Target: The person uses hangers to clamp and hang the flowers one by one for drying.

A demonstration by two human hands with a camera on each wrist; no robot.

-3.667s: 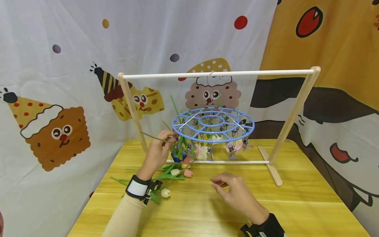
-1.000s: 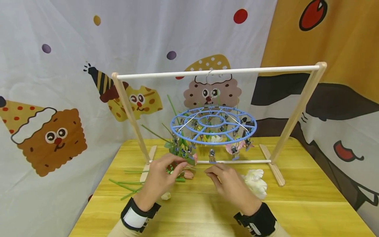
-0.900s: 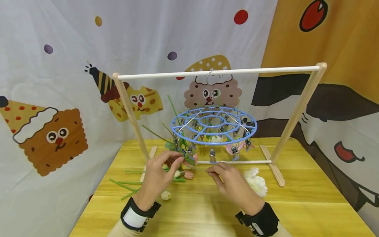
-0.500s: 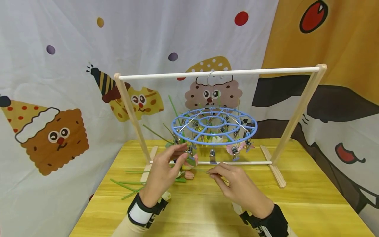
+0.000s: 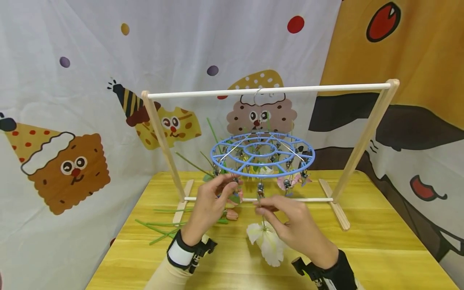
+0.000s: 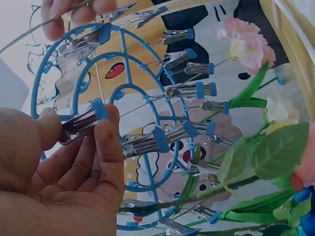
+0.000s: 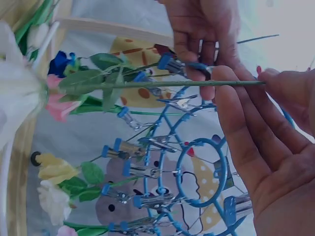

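Centre of the head view, the left hand pinches a clip, seemingly steadying it; lower right, the right hand grasps a stem, sparing the bloom.

Both the left hand and the right hand are bare. Just behind the left grip I see a broad black wristband with a white rectangular patch, and a small black fitting on its inner side. Further back from that grip comes a plain beige sleeve. Behind the right grip there's another black band, a white strip, a dark stubby fitting and a little pale cuff
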